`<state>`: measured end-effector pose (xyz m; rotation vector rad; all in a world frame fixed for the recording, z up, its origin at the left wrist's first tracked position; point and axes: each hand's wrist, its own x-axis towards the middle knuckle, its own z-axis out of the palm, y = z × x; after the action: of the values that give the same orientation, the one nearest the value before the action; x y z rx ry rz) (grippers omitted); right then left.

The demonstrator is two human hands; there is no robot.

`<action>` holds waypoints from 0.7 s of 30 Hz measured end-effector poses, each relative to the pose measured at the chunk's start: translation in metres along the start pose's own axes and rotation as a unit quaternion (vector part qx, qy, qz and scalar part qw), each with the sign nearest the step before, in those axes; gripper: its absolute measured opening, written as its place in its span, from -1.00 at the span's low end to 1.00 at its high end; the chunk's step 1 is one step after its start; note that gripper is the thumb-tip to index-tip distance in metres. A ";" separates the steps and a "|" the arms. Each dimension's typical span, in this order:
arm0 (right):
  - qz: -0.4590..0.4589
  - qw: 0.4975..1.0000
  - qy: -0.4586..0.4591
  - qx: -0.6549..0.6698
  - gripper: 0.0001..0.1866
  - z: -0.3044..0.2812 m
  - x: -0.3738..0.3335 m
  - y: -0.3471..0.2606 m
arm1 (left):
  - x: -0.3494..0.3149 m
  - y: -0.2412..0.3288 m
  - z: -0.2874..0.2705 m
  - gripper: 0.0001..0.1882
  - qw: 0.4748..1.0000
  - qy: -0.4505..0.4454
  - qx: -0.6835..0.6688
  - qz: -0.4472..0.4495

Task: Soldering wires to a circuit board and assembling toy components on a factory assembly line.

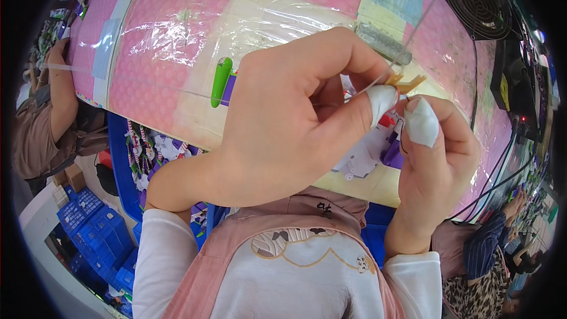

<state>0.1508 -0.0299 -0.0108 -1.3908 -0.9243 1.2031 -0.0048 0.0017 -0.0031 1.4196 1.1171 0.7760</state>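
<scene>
At the far left, beyond the table's left edge, a co-worker's arm (pixel 59 91) hangs down beside stacked blue crates (pixel 94 230) on the floor. The table (pixel 159 82) is covered in a pink dotted sheet under clear plastic film, and near its front edge lies a green clip (pixel 221 81), touching a purple piece beneath it. Just right of that, the person's left hand (pixel 289 124) is raised over the front edge of the table, fingers curled, its taped thumb tip (pixel 381 99) pressed against the forefinger so that the grip is pinched on a thin clear line (pixel 422 15) and on the small yellow-orange piece (pixel 407 82). The line runs up and away toward the table's far right corner. Behind the knuckles a clear ridged block (pixel 384 43) rests on the table. The right hand (pixel 434 159) comes up from below, its taped fingertip (pixel 421 121) meeting the left thumb just under the yellow-orange piece, its grip closed too, though exactly what it pinches I cannot tell. Under both hands lie purple and white cut-out pieces (pixel 369 156). Off the far right corner stands a black fan (pixel 478 0), with dark cables (pixel 502 165) trailing down the right edge.
</scene>
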 end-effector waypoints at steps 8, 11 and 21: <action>-0.010 1.000 -0.004 -0.005 -0.82 -0.003 0.003 0.003 | -0.001 -0.003 0.000 -0.82 0.999 -0.014 0.006 0.031; -0.020 1.000 0.012 -0.010 -0.83 -0.001 0.003 0.004 | -0.001 -0.003 0.001 -0.82 1.000 -0.011 0.010 0.023; -0.013 1.000 0.003 0.005 -0.84 0.003 0.001 0.002 | -0.001 -0.002 0.001 -0.83 0.999 -0.017 0.008 0.037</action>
<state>0.1481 -0.0283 -0.0128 -1.3688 -0.9280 1.1812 -0.0049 0.0006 -0.0048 1.4890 1.0512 0.7955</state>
